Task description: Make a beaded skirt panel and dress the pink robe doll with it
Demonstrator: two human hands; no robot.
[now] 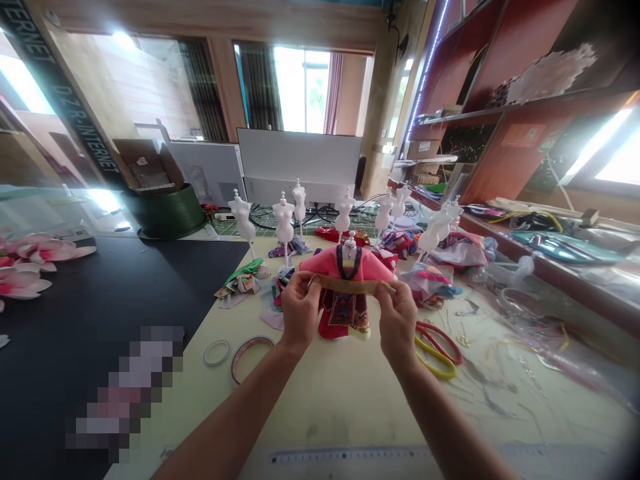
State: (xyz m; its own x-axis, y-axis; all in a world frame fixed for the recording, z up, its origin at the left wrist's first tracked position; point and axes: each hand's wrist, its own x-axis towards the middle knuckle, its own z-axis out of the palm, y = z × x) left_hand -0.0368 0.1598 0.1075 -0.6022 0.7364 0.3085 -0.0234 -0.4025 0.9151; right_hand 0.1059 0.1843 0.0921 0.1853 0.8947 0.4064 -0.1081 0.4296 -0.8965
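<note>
My left hand [299, 308] and my right hand [397, 320] each pinch one end of a narrow gold patterned ribbon [350, 285], stretched level between them. The ribbon lies across the waist of a small white doll mannequin [351, 241] dressed in a pink robe with a dark collar and a red patterned skirt [345, 313]. The dressed mannequin stands on the pale yellow-green table [330, 400] just beyond my hands. Both hands have their fingers closed on the ribbon ends.
Several bare white mannequins [284, 220] stand behind, among scraps of coloured cloth [245, 277]. Tape rolls [249, 353] lie left of my hands, red and yellow rings [440, 350] to the right. A ruler [350, 457] sits at the near edge, a black mat [75, 320] on the left.
</note>
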